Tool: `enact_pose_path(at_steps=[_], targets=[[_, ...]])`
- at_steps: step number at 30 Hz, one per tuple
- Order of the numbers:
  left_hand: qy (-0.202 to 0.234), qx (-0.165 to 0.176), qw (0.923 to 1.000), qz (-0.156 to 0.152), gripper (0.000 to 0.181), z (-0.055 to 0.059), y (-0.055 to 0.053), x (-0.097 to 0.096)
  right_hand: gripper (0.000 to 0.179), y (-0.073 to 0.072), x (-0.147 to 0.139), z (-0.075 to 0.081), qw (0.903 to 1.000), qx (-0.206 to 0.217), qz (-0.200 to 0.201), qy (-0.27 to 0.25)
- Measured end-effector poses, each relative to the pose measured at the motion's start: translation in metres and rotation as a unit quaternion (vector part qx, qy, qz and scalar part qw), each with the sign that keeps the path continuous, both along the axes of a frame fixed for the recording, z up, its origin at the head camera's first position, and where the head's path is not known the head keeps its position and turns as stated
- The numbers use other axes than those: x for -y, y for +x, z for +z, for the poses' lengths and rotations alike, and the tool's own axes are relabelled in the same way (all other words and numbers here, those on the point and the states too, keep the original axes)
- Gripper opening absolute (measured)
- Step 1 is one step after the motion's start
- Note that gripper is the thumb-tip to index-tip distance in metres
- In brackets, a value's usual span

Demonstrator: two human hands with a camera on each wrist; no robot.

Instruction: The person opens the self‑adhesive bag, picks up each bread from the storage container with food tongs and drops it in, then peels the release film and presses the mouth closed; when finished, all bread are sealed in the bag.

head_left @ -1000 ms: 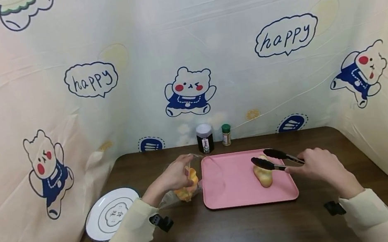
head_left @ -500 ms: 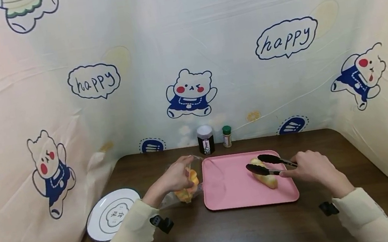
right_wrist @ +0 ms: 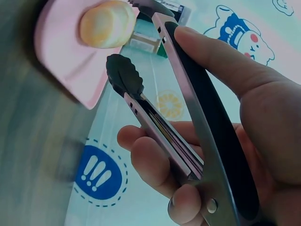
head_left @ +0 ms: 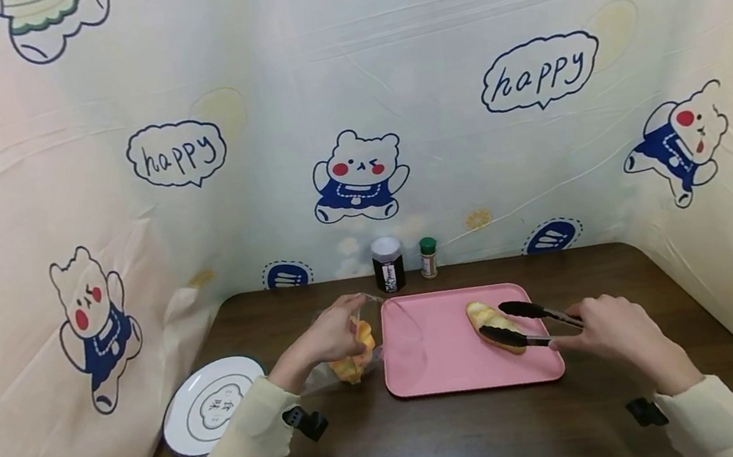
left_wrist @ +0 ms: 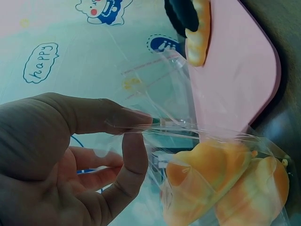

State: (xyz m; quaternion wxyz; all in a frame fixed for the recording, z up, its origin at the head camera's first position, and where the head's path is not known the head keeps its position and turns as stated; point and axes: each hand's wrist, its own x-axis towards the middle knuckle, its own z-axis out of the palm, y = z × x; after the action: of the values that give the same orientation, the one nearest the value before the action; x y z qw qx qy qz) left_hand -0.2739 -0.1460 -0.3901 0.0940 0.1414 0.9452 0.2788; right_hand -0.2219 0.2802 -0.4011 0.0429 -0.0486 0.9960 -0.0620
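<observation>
Thumb and finger of my left hand pinch the edge of a clear plastic bag. Inside the bag sit two golden bread rolls. My right hand grips metal tongs with black scalloped tips, which stand apart. On the pink tray lies a long bread roll, set at a slant. In the head view the near tip of the tongs overlaps this roll and the far tip is past its right side; whether they touch it I cannot tell.
A white plate with a printed centre lies at the left of the brown table. Behind the tray stand a dark jar with a pale lid and a small green-capped shaker. A printed cloth hangs around the table.
The long roll has turned from nearly upright to a slant and shifted a little left. The tongs moved left, then back right. My left hand stays with the bag.
</observation>
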Motion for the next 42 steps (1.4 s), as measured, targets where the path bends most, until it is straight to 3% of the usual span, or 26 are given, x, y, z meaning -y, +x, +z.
enact_pose_path(at_steps=[7, 21, 31, 42], targets=[[0.001, 0.001, 1.0, -0.001, 0.087, 0.001, 0.001, -0.001, 0.069, 0.01, -0.007, -0.009, 1.0, 0.001, 0.004, 0.007], [0.006, 0.001, 0.9998, -0.019, 0.088, 0.0, 0.001, 0.001, 0.054, 0.015, -0.01, -0.017, 0.9987, -0.044, 0.023, 0.009], [0.003, 0.0, 0.9999, -0.015, 0.088, -0.001, 0.001, 0.002, 0.073, 0.019, -0.002, 0.001, 0.9959, -0.07, 0.055, -0.02], [0.002, 0.0, 1.0, -0.009, 0.087, -0.001, 0.0, 0.001, 0.07, 0.027, 0.013, 0.021, 0.9904, -0.089, 0.094, -0.048]])
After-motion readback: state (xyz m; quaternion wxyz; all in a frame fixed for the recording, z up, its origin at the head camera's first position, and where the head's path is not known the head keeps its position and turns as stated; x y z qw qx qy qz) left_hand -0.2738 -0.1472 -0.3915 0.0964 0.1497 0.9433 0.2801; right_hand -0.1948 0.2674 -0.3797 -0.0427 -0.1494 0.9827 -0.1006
